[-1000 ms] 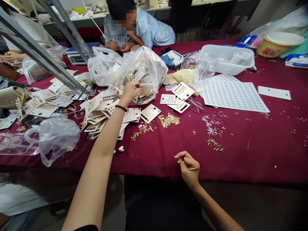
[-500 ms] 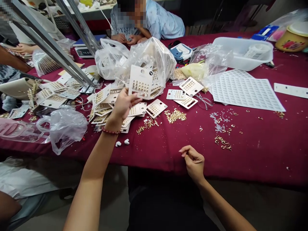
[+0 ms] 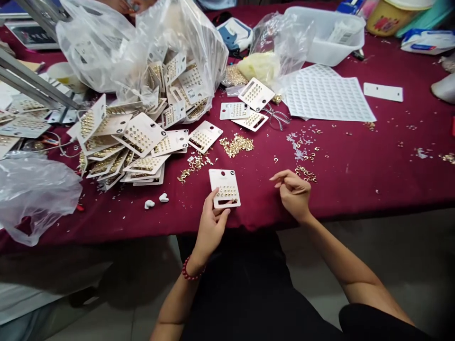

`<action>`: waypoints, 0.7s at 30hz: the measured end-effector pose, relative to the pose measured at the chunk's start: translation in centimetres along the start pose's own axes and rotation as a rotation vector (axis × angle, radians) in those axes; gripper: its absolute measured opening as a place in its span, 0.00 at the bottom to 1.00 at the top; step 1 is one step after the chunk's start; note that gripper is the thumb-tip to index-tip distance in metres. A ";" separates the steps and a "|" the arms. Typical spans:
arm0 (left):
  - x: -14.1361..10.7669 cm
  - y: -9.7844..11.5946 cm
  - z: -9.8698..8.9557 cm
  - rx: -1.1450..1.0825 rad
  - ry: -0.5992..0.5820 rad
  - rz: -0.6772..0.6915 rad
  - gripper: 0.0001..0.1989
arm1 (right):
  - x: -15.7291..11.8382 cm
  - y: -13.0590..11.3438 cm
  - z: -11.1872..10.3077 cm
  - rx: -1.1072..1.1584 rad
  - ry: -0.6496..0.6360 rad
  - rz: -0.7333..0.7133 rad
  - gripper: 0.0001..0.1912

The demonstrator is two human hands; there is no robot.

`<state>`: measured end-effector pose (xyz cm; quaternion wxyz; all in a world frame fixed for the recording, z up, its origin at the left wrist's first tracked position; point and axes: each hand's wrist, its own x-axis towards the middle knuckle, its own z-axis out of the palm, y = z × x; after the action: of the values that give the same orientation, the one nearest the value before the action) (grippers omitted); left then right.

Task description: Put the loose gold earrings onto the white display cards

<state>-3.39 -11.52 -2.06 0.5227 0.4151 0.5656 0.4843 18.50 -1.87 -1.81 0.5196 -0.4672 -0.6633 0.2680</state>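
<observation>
My left hand (image 3: 210, 225) holds a white earring card (image 3: 224, 182) by its lower left edge, above the front of the red cloth. Rows of small gold pieces and a dark slot show on the card. To its right, my right hand (image 3: 294, 192) is loosely curled near the cloth, fingertips together; whether something tiny is between them is too small to tell. Gold hook-shaped pieces (image 3: 306, 174) lie just behind that hand. A pile of similar cards (image 3: 140, 135) is at the left, and a heap of gold bits (image 3: 237, 145) lies behind the held card.
Plastic bags (image 3: 103, 52) with cards stand at the back left; a metal frame (image 3: 31, 80) is beside them. A crumpled bag (image 3: 35, 194) lies front left. Sticker sheets (image 3: 327, 94), glasses (image 3: 276, 116) and a clear tub (image 3: 327, 42) are toward the back right.
My left hand has drawn back from the bag to the front of the table with a card in it. My right hand stays curled. The view has shifted downward.
</observation>
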 end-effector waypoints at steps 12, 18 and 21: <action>1.2 1.8 -6.5 0.877 0.203 0.302 0.18 | 2.9 2.3 -2.9 -0.461 -0.232 -0.055 0.26; 5.9 2.7 -9.0 1.159 0.371 0.330 0.17 | 1.7 0.9 -1.5 -0.368 -0.269 -0.049 0.18; 7.4 2.9 -8.8 1.256 0.345 0.308 0.11 | 0.7 0.1 -0.7 -0.285 -0.295 -0.025 0.17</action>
<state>-13.05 -4.73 -0.73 0.0087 0.6332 0.7499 0.1913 19.11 -1.28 -1.34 0.3488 -0.4836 -0.7690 0.2305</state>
